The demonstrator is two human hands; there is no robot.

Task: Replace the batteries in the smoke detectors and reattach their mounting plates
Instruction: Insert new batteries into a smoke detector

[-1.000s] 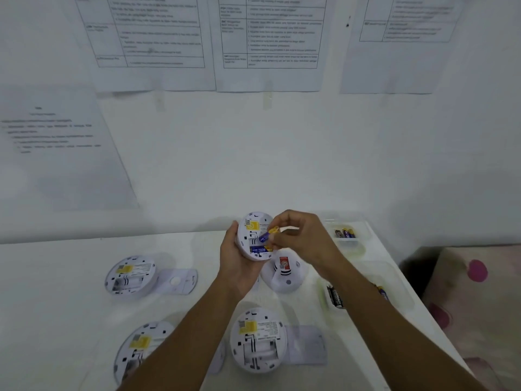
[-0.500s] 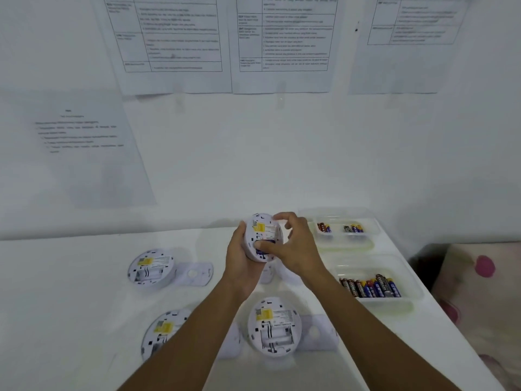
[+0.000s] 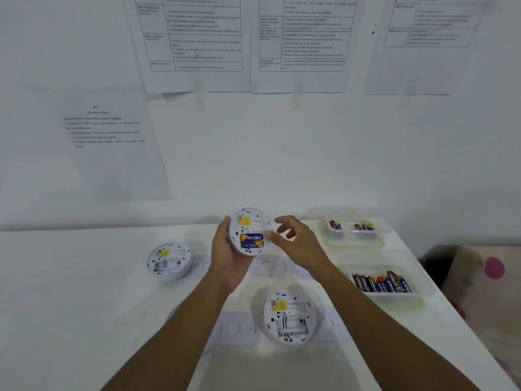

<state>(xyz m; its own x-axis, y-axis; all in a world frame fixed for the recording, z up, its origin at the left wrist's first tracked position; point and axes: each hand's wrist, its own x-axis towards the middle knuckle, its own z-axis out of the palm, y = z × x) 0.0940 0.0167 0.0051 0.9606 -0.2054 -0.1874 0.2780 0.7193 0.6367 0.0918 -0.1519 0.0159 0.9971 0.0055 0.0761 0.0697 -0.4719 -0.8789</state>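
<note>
Detector [image 3: 248, 221] is held up off the table [image 3: 70, 292], back facing the camera and slightly tilted. Round white shell with a yellow label at upper left of the back and fine print beside it. The bay in the lower half has two blue/yellow cells [image 3: 251, 240] seated side by side, lying crosswise.

Left hand [image 3: 228, 258] is clamped on the detector from its left edge and underside. Thumb is on the left rim, fingers are hidden behind the shell, forearm comes up from bottom centre.

Right hand [image 3: 298, 241] is just right of the detector, fingers apart and loosely bent, holding nothing. The fingertips by the bay's right end are motion-blurred, so I can't tell if they touch.

Below the grip, a second detector [image 3: 290, 316] lies back-up on the table with its bay open, and a plate [image 3: 234, 328] lies just left of it. Left of the grip is a third detector [image 3: 169, 261], also back-up.

Right of the right hand, the near tray [image 3: 375, 265] holds a row of spare cells [image 3: 380, 282]. The far tray [image 3: 352, 241] holds a few more.
</note>
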